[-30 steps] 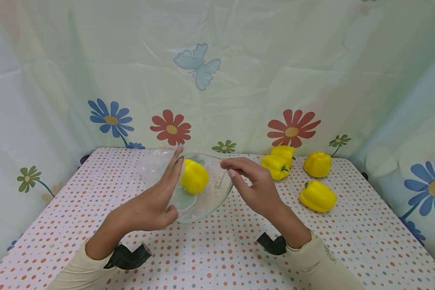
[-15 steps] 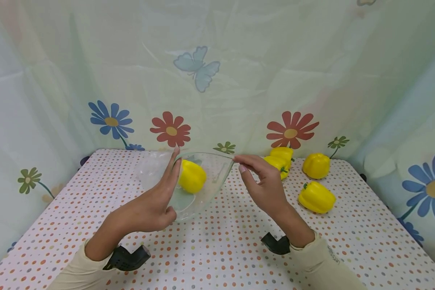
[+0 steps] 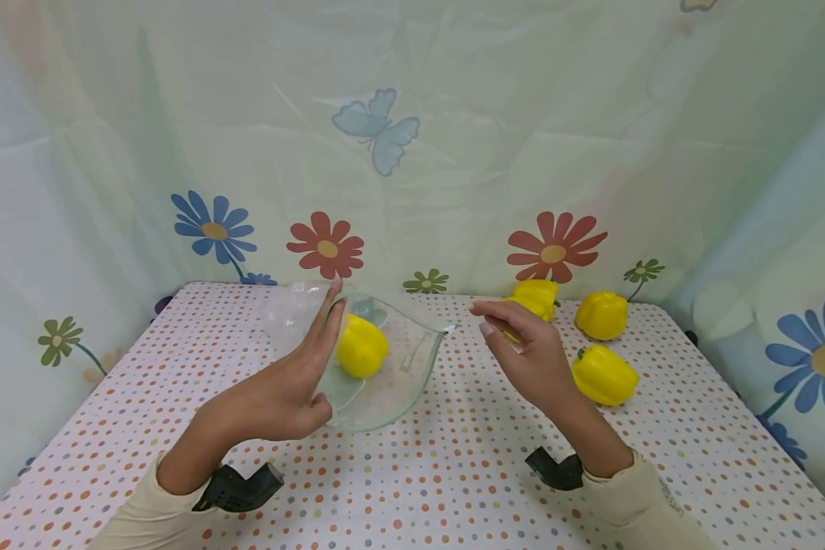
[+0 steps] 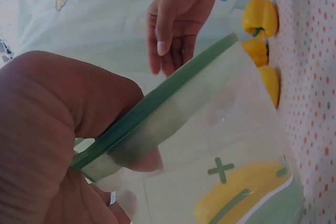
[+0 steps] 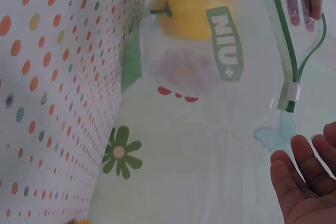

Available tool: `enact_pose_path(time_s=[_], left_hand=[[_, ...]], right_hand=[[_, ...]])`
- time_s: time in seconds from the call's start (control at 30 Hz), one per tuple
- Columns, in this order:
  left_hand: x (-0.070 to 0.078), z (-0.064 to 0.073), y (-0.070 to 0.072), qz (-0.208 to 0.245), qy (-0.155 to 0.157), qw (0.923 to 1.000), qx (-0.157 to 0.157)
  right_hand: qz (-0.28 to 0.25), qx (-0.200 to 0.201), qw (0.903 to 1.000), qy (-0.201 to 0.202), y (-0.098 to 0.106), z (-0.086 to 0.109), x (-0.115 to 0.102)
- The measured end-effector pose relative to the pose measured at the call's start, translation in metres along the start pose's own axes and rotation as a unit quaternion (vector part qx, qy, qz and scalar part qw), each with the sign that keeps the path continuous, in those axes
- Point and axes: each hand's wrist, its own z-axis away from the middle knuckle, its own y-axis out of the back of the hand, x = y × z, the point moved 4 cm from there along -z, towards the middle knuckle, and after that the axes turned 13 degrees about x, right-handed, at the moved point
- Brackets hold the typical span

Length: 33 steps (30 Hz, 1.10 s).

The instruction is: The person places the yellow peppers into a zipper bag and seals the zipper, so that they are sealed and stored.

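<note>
A clear zip bag [image 3: 392, 401] with a green rim stands upright on the table, its mouth gaping. Inside it lies one yellow bell pepper [image 3: 363, 347]. My left hand [image 3: 268, 401] holds the bag's left side at the rim, its long fingers straight in the head view; the left wrist view has the green rim [image 4: 173, 85] passing between thumb and fingers. A pale slider [image 5: 294, 92] sits at the rim's right corner. My right hand [image 3: 532, 355] hovers just right of that corner, apart from the bag, fingers loosely bent with nothing in them.
More yellow peppers stand at the right: one pepper [image 3: 602, 315] at the back, another pepper [image 3: 605, 374] nearer, and one [image 3: 538, 296] partly behind my right hand. Crumpled clear plastic [image 3: 285, 313] lies left of the bag. A flowered curtain [image 3: 454, 176] closes off the back.
My right hand has let go of the bag's right corner and drawn away to the right. The bag's mouth went from rounded to pointed at that corner. The left hand has hardly moved.
</note>
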Motion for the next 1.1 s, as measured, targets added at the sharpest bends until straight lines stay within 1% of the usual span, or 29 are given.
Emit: enact_pose_path(time_s=[0.13, 0.33, 0.5, 0.63, 0.77, 0.83, 0.97, 1.1], left_hand=[[0.000, 0.002, 0.003, -0.006, 0.003, 1.0000, -0.006], [0.000, 0.002, 0.005, -0.006, -0.001, 1.0000, 0.003], [-0.001, 0.002, 0.007, -0.001, -0.001, 1.0000, 0.005], [-0.001, 0.001, 0.008, 0.002, -0.003, 1.0000, 0.008], [-0.002, -0.001, 0.008, 0.009, -0.009, 0.9998, 0.013], [-0.002, -0.001, 0.007, 0.011, -0.010, 0.9998, 0.011], [-0.003, 0.000, 0.005, 0.019, -0.009, 0.9998, 0.007], [-0.005, 0.000, 0.004, 0.012, -0.010, 0.9999, 0.004]], right_hand=[[0.039, -0.026, 0.9988, -0.013, 0.008, 0.004, 0.006], [0.084, -0.036, 0.9952, -0.036, 0.026, 0.011, 0.018], [0.131, -0.031, 0.9902, -0.036, 0.044, 0.015, 0.023], [0.147, -0.021, 0.9882, -0.037, 0.060, 0.015, 0.023], [0.157, -0.020, 0.9868, -0.033, 0.075, 0.017, 0.024], [0.169, -0.022, 0.9847, -0.038, 0.082, 0.020, 0.026], [0.206, -0.032, 0.9768, -0.051, 0.098, 0.027, 0.032], [0.228, -0.037, 0.9713, -0.055, 0.112, 0.034, 0.042]])
